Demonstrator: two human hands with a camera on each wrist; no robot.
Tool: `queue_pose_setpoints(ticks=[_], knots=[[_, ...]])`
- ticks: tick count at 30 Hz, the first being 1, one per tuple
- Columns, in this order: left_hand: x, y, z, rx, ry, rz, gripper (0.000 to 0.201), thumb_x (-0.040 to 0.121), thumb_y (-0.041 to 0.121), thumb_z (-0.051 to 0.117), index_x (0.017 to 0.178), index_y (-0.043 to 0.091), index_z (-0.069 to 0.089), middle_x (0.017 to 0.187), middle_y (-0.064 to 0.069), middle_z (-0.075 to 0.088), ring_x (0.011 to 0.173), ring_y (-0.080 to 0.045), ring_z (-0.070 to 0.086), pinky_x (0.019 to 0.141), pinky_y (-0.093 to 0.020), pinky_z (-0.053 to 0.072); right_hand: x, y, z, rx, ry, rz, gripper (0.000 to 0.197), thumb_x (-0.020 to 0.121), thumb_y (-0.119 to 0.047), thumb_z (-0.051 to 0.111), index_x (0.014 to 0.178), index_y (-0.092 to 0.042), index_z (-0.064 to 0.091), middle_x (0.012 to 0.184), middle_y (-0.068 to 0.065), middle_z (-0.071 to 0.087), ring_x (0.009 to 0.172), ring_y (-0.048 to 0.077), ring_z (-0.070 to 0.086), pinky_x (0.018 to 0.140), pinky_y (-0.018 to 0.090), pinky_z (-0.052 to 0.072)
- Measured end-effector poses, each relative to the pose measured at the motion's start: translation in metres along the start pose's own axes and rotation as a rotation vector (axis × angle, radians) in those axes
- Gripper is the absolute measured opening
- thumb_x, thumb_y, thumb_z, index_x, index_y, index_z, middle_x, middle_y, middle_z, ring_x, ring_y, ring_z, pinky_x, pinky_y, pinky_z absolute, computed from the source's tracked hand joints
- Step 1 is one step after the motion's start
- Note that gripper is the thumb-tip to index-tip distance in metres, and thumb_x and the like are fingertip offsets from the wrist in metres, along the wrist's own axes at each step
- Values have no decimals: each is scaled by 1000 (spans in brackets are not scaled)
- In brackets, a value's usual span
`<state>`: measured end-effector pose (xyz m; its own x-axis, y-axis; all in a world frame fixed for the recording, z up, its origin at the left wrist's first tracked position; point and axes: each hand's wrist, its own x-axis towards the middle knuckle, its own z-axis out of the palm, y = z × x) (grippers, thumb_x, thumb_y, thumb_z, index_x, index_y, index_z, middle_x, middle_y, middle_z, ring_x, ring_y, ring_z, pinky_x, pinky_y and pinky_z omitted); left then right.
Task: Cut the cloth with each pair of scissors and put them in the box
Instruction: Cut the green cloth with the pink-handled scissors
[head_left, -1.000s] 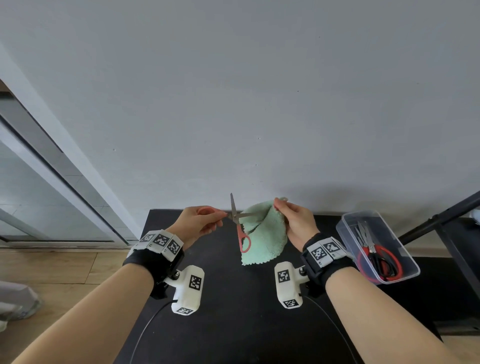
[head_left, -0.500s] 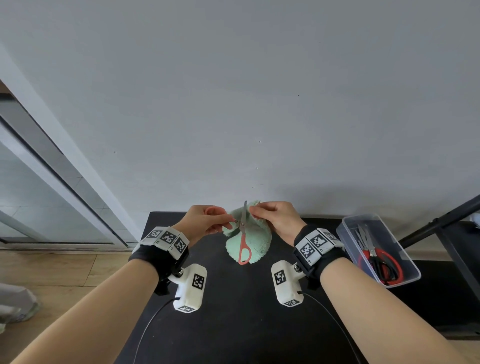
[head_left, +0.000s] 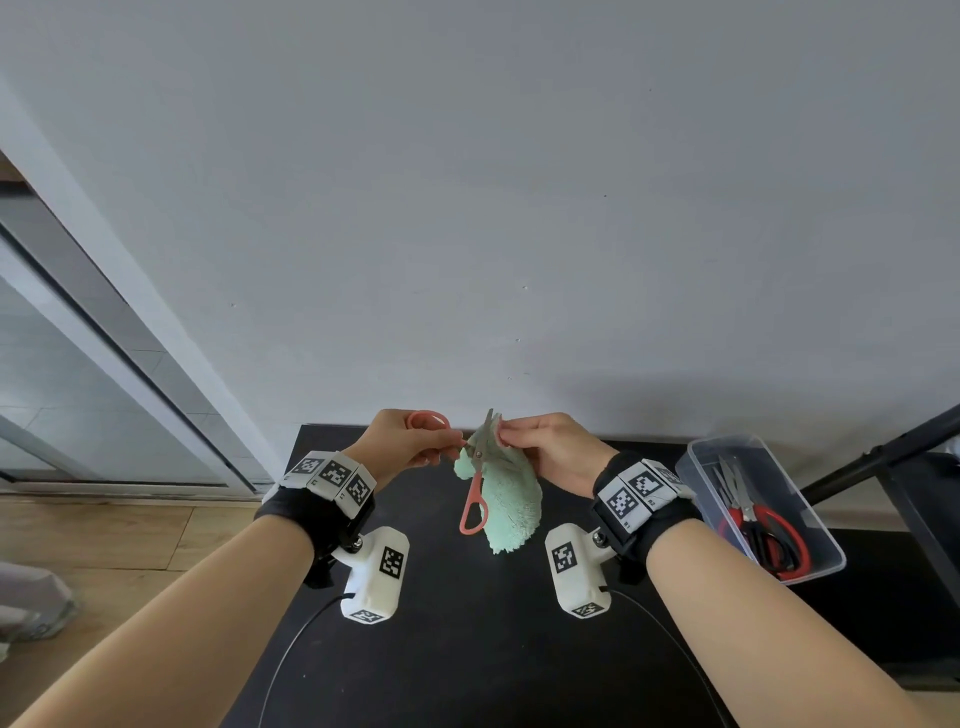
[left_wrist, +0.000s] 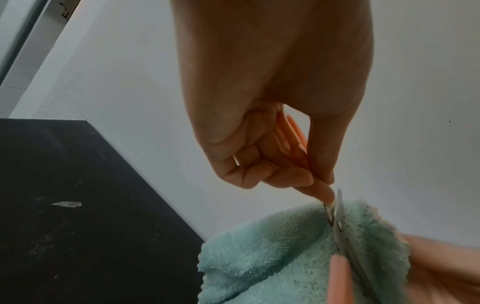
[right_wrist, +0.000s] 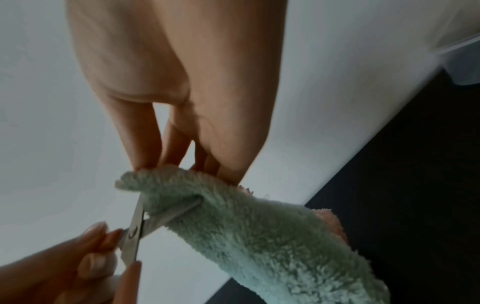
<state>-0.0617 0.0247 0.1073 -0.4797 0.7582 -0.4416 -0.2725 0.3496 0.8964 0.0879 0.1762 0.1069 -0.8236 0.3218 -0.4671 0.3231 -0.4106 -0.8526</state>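
Observation:
A fluffy mint-green cloth (head_left: 506, 496) hangs above the black table, pinched at its top edge by my right hand (head_left: 540, 441). My left hand (head_left: 415, 441) grips one pink handle loop of small pink scissors (head_left: 475, 499); the other loop dangles below. In the right wrist view the scissors' blades (right_wrist: 137, 224) stand apart with one blade tucked into a fold of the cloth (right_wrist: 259, 226). In the left wrist view the blades (left_wrist: 340, 226) lie against the cloth (left_wrist: 272, 257) just below my left hand's fingertips (left_wrist: 319, 191). A clear plastic box (head_left: 826, 551) at the right holds red-handled scissors (head_left: 763, 530).
The black table (head_left: 467, 649) runs to the grey wall behind. A black frame (head_left: 883, 457) stands to the right of the box. Wooden floor and a sliding door frame lie to the left. A small pale scrap (left_wrist: 66, 204) lies on the table.
Both hands came together and rose slightly. The scissors swung from wide open beside the cloth to blades against its top edge. The cloth bunched up closer to my left hand.

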Motion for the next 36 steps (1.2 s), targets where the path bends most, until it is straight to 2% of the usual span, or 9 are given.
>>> queue_pose_setpoints(ticks=[2,4,7,11,14,18,22,28,36], knots=[[0,0,1,0,5,-5,8,78,7,74,77,2,68,80,-17,70,82,-29,54,66,-23,49,-1,-1,-2,-65,-49,0,20,89,5,55,105,9,65,102,14,65,98,24,61,99,35,46],[-1,1,3,-6,9,-7,9,78,7,74,78,2,67,74,-14,70,79,-27,56,70,-26,49,-2,-1,0,-120,-46,-23,19,86,6,59,104,9,65,98,13,67,92,21,64,93,29,52],[0,2,7,-22,10,4,9,77,7,75,78,1,68,70,-11,70,69,-21,57,70,-28,45,-1,1,3,-195,1,-50,10,83,4,65,91,0,71,85,9,70,78,16,67,81,24,55],[2,3,11,-70,36,-5,12,80,10,72,81,-2,69,70,-8,71,62,-13,60,64,-20,49,0,4,8,-262,41,-73,12,83,-2,68,76,-12,71,75,2,71,72,12,67,75,23,54],[0,2,20,-140,22,-20,14,84,11,68,87,-2,66,76,-9,69,66,-14,63,65,-19,53,2,6,12,-255,84,-93,4,85,-9,68,85,-8,71,83,7,71,77,15,67,79,25,54],[-5,-1,26,-162,-7,-9,22,82,4,69,100,-8,63,84,-14,68,75,-18,68,67,-21,55,5,7,16,-144,137,-105,23,85,-11,68,100,6,67,101,22,69,92,27,66,91,35,53],[-7,0,28,-69,17,14,25,78,-1,72,101,-7,62,88,-21,71,80,-25,71,74,-28,59,5,8,16,-117,168,-98,20,87,-9,66,101,6,67,98,21,68,87,27,65,92,37,53],[-8,6,25,29,-12,25,14,77,-4,72,89,0,64,78,-15,72,71,-19,72,67,-21,57,4,11,15,-60,194,-110,5,86,-6,66,85,-4,69,85,12,70,78,19,67,80,28,56],[-7,11,22,103,-5,10,17,77,-6,71,92,-4,64,76,-14,71,66,-17,71,67,-22,58,6,13,13,-23,223,-111,8,85,-9,67,87,-1,71,94,19,70,90,28,66,94,41,52]])
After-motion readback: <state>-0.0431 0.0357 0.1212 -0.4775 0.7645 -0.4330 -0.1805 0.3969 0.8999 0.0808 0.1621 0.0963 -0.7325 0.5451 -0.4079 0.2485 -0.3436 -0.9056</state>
